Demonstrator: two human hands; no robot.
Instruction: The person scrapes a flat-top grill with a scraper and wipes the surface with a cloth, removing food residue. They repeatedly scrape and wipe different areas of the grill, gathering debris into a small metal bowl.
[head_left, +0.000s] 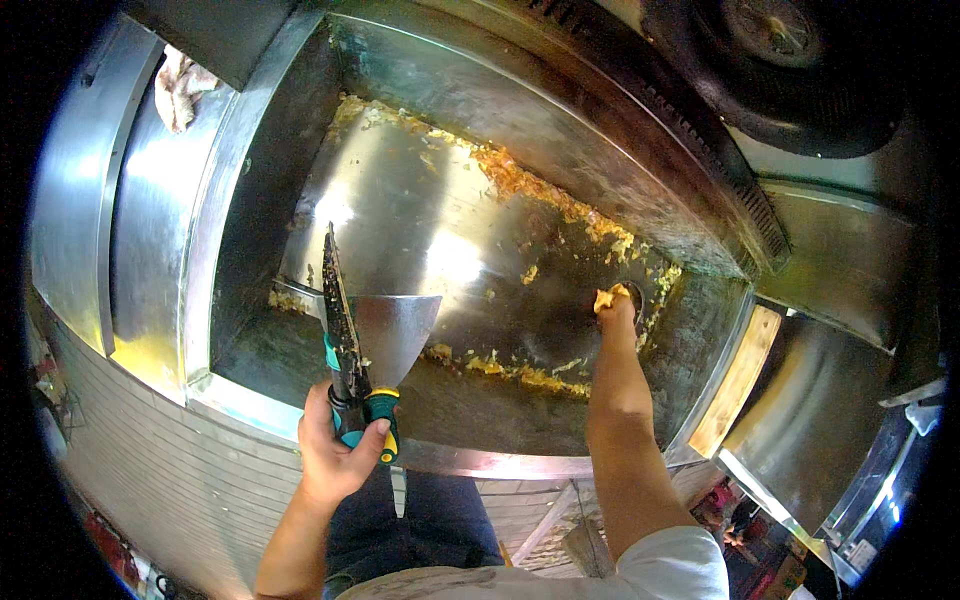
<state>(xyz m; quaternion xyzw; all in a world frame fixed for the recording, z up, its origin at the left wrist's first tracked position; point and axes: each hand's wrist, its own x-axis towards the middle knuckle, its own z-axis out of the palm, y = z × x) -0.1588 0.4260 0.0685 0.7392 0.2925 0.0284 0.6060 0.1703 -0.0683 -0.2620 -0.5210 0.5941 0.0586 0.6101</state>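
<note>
My left hand (337, 450) grips several scraping tools together above the near wall of a deep-sided steel griddle (420, 202). One is a broad-bladed scraper (394, 330) with a teal and yellow handle. Beside it a dark, food-caked blade (341, 307) points away from me, seen nearly edge-on. My right hand (616, 301) reaches down at the right end, beside a round dark opening (637, 298). Something yellowish shows at its fingers, which are too small and foreshortened to make out. Browned food scraps (517, 180) lie along the far wall, with more scraps (525, 375) along the near wall.
A crumpled cloth (180, 86) rests on the steel counter (161, 165) at left. A wooden strip (735, 381) lies along the right rim. Behind the far wall runs a slotted dark metal ledge (697, 135), with a large round dark vessel (780, 67) beyond it.
</note>
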